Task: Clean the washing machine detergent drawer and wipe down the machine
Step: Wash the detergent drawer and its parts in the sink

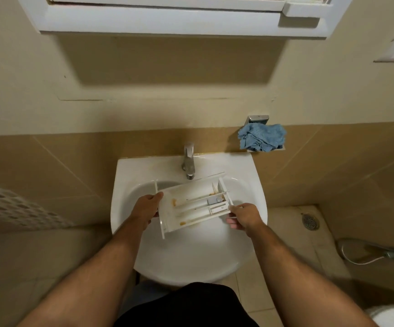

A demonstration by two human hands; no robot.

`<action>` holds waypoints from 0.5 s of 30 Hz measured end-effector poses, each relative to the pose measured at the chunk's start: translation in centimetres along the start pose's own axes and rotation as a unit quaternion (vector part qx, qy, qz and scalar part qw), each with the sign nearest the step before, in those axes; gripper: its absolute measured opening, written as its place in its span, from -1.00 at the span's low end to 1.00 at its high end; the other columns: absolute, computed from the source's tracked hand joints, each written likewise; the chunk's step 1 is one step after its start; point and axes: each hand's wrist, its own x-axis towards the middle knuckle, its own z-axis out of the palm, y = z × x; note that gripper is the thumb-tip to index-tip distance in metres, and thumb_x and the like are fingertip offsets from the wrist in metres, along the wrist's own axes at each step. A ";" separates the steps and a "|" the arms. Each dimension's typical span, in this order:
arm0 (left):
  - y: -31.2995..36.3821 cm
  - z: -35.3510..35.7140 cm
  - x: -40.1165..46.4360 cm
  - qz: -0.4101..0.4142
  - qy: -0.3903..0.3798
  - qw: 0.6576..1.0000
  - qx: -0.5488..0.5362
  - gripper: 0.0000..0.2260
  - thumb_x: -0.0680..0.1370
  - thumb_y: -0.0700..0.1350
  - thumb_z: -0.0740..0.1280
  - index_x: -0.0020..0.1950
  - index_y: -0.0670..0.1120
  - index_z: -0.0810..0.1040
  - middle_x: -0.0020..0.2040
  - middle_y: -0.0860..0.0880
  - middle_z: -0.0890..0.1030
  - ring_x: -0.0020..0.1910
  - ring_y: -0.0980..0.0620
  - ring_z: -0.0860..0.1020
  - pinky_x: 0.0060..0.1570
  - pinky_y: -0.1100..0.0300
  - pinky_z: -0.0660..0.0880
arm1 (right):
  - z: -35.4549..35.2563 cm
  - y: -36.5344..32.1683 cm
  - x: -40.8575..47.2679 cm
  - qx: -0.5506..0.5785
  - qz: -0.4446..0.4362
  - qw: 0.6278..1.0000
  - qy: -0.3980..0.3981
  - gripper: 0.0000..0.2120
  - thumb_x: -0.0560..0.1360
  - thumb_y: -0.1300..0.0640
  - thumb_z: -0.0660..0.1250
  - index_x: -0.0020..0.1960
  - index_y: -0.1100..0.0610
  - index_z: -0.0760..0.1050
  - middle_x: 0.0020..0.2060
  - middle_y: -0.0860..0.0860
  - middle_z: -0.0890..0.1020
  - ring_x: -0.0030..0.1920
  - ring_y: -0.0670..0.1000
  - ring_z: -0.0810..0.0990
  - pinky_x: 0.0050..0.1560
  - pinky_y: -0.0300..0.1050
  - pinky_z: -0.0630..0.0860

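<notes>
The detergent drawer [194, 206], out of the machine, is gripped by the left hand [145, 210] and right hand [243, 218] over the sink [125, 185]. Brown residue remains; rinsing and machine wiping look undone.

Home bathroom: washbasin [243, 166], tap [188, 161] (probably a toilet lower right).

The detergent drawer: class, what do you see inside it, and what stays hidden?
Inside the detergent drawer: white dividers, brownish residue patches and a grey-blue insert. Its underside and the sink drain beneath are covered.
</notes>
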 end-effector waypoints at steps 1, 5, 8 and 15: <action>0.0 0.2 0.1 0.004 0.003 1.000 0.005 -0.75 0.63 0.07 0.20 0.13 -0.08 0.50 0.02 -0.10 0.59 -0.15 -0.03 0.55 -0.26 0.16 0.35 | -0.1 0.1 0.1 -0.003 0.004 1.000 -0.002 -0.86 0.56 0.18 0.36 -0.05 0.28 0.56 -0.19 0.20 0.66 -0.32 0.10 0.64 -0.26 -0.03 0.63; 0.2 0.7 0.3 0.008 0.010 1.000 0.013 -0.74 0.63 0.07 0.21 0.11 -0.10 0.50 0.04 -0.12 0.60 -0.14 -0.04 0.56 -0.32 0.18 0.36 | -0.3 0.3 0.1 0.001 0.020 1.000 -0.004 -0.85 0.57 0.18 0.35 -0.12 0.26 0.54 -0.23 0.19 0.63 -0.36 0.08 0.60 -0.37 -0.11 0.60; 0.2 0.9 0.6 0.009 0.011 1.000 0.019 -0.73 0.62 0.08 0.22 0.10 -0.11 0.51 0.04 -0.13 0.60 -0.10 -0.07 0.56 -0.29 0.19 0.37 | -0.3 0.4 0.2 -0.004 0.024 1.000 -0.002 -0.84 0.57 0.19 0.35 -0.13 0.28 0.54 -0.27 0.18 0.62 -0.37 0.08 0.58 -0.38 -0.11 0.58; 0.1 0.6 1.0 0.017 -0.006 1.000 0.021 -0.74 0.62 0.08 0.23 -0.07 -0.10 0.50 0.02 -0.15 0.60 -0.14 -0.05 0.57 -0.33 0.24 0.35 | 0.5 -0.2 0.1 -0.143 -0.006 0.988 0.051 -0.79 0.54 0.11 0.38 -0.11 0.26 0.49 -0.23 0.17 0.63 -0.26 0.15 0.66 -0.11 0.12 0.66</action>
